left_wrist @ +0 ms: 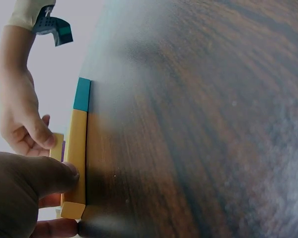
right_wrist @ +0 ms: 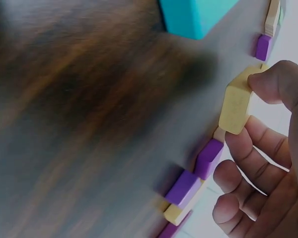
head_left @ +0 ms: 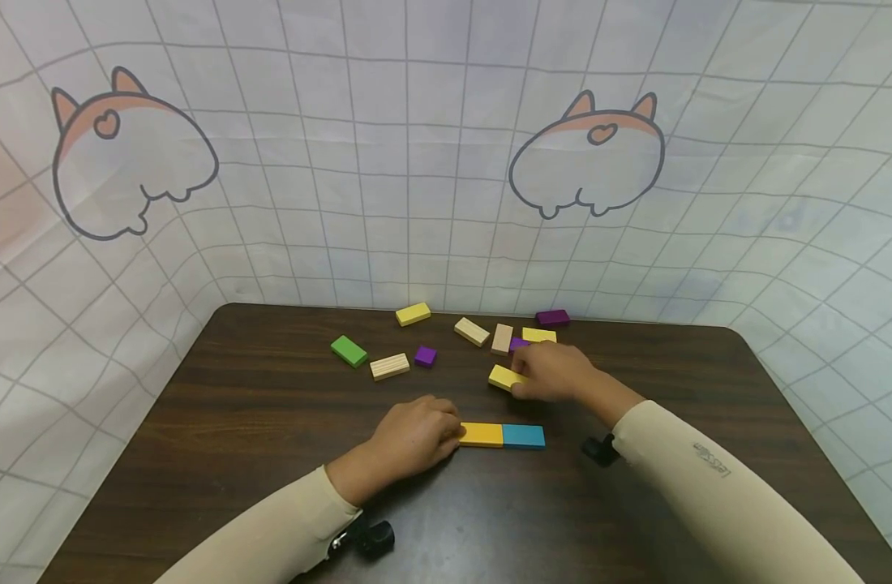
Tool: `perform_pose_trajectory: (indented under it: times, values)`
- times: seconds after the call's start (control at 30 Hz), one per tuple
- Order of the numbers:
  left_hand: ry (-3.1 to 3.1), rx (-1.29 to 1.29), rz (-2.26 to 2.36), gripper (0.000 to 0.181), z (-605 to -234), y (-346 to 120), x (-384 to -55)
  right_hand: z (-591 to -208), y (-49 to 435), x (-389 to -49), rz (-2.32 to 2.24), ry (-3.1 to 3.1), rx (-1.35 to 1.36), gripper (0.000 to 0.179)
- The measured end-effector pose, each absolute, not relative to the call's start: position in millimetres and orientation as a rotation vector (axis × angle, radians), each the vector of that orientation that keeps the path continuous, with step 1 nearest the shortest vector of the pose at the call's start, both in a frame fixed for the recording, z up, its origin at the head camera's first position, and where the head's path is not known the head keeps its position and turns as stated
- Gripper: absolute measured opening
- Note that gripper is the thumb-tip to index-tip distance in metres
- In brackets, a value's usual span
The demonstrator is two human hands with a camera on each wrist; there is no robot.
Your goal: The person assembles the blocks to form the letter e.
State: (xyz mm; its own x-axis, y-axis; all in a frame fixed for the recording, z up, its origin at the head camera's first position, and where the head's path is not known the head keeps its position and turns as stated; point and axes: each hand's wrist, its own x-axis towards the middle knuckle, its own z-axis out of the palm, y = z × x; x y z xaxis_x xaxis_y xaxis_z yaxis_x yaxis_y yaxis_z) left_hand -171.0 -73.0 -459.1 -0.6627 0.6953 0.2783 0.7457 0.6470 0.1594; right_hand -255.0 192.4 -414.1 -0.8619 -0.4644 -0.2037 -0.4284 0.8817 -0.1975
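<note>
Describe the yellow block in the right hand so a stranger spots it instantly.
On the dark table, find the right hand, set farther forward than the left hand. The yellow block is pinched there, one end sticking out leftward. Other yellow blocks lie loose farther back; only this yellow one is held.

Both the left hand (head_left: 417, 434) and the right hand (head_left: 555, 371) are left bare. The forearms are covered by close-fitting cream sleeves, the left sleeve (head_left: 271, 527) seen towards 7 o'clock in the head view and the right sleeve (head_left: 731, 487) towards 4. Small dark lettering (head_left: 711, 459) is printed on the right one. A black rounded device (head_left: 376, 538) is worn at 5 o'clock from the left cuff; another dark device (head_left: 601, 450) is worn at 8 o'clock from the right, its casing dotted in the left wrist view.
</note>
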Motion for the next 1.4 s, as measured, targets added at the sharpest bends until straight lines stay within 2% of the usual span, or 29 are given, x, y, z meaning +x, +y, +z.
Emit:
perform_pose_trajectory:
  times: [0.4,1.2,1.4]
  values:
    - [-2.680,-1.173,-0.376,0.005,-460.6,-71.9,-171.7,-424.9,217.5,-240.8,-0.287,2.818,-0.663,0.024]
    - [-2.685,-1.172,-0.371,0.006,-460.8,-72.4,-171.7,-432.2,228.8,-226.6,-0.374,2.815,-0.635,0.021]
    - [-2.689,-1.171,-0.377,0.006,-459.8,-72.6,-171.3,-434.8,230.9,-224.5,-0.388,2.801,-0.630,0.026]
